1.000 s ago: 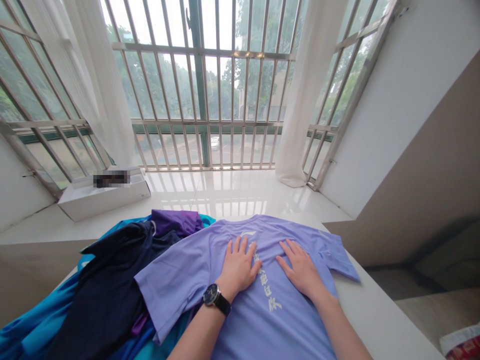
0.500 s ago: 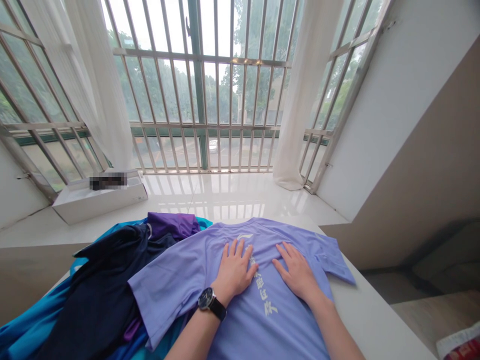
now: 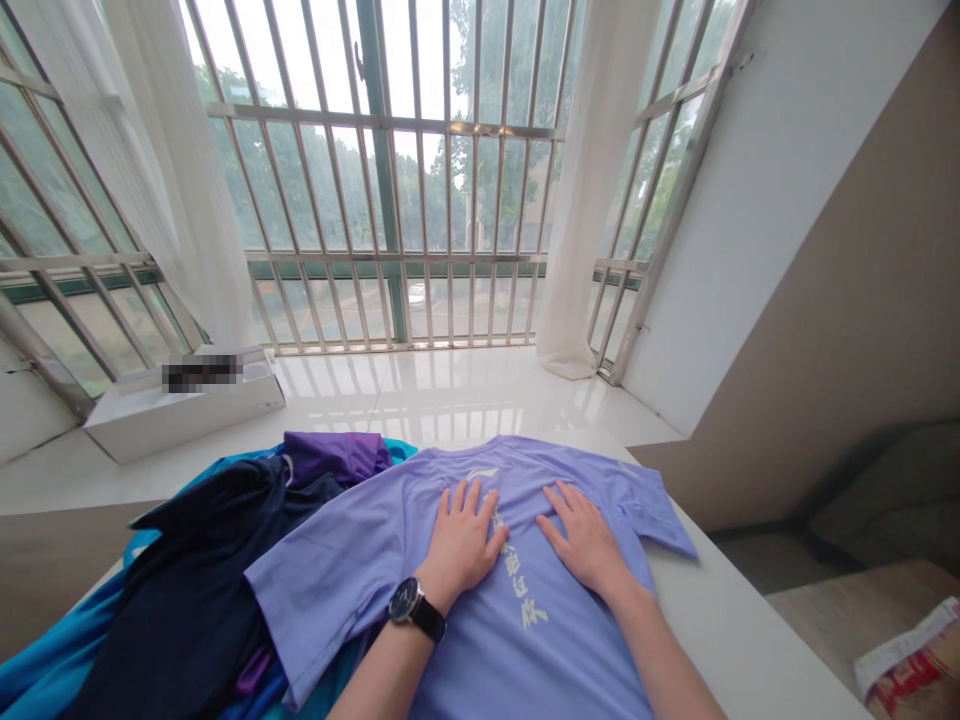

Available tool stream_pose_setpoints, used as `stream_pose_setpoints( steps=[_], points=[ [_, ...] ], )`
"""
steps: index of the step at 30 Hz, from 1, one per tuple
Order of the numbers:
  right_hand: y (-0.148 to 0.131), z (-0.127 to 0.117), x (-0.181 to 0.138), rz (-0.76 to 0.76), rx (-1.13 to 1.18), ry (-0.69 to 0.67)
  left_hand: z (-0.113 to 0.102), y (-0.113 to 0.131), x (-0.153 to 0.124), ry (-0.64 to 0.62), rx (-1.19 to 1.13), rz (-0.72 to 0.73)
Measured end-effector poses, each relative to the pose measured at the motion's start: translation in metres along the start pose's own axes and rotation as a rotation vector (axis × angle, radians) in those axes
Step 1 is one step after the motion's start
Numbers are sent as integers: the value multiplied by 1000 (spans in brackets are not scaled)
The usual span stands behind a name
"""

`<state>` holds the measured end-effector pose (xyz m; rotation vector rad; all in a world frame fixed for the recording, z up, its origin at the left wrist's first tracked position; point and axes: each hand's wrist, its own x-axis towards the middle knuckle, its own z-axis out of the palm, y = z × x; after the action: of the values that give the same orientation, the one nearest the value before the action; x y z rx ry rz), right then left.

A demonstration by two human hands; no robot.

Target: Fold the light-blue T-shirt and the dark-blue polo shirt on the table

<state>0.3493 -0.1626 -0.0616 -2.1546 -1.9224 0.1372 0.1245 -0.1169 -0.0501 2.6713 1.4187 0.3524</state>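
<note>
A lavender T-shirt (image 3: 480,660) lies spread out before me, its collar toward the window and a column of pale printed characters down its middle. My left hand (image 3: 463,540) rests flat on the chest left of the print, fingers apart, with a dark watch (image 3: 416,608) on that wrist. Right of the print, my right hand (image 3: 581,540) also lies flat on the fabric, fingers spread. The shirt's left sleeve (image 3: 315,590) overlaps a pile of clothes, with a dark navy garment (image 3: 187,590) on top and purple cloth (image 3: 330,458) behind it. The shirt's lower part runs out of view.
A white table (image 3: 735,640) supports the shirt. Beyond it, a white windowsill (image 3: 420,390) holds a white box (image 3: 187,410) at the left. Metal bars (image 3: 397,260) and white curtains (image 3: 574,250) stand behind. At lower right lies a red and white package (image 3: 915,665).
The whole view has shifted slightly, so the scene sits a little further left. Both hands stay flat on the T-shirt in nearly the same places.
</note>
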Motion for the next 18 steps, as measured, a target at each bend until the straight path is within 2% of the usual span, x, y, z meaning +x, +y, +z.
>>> stream_pose_setpoints(
  steps=[9, 14, 18],
  points=[
    [-1, -2, 0, 4, -16, -21, -4, 1, 0, -7, 9, -4],
    [-7, -6, -3, 21, -65, -49, -26, 4, 1, 55, 84, -135],
    [-11, -7, -5, 48, -87, -72, -35, 2, 10, -44, 101, -228]
  ],
)
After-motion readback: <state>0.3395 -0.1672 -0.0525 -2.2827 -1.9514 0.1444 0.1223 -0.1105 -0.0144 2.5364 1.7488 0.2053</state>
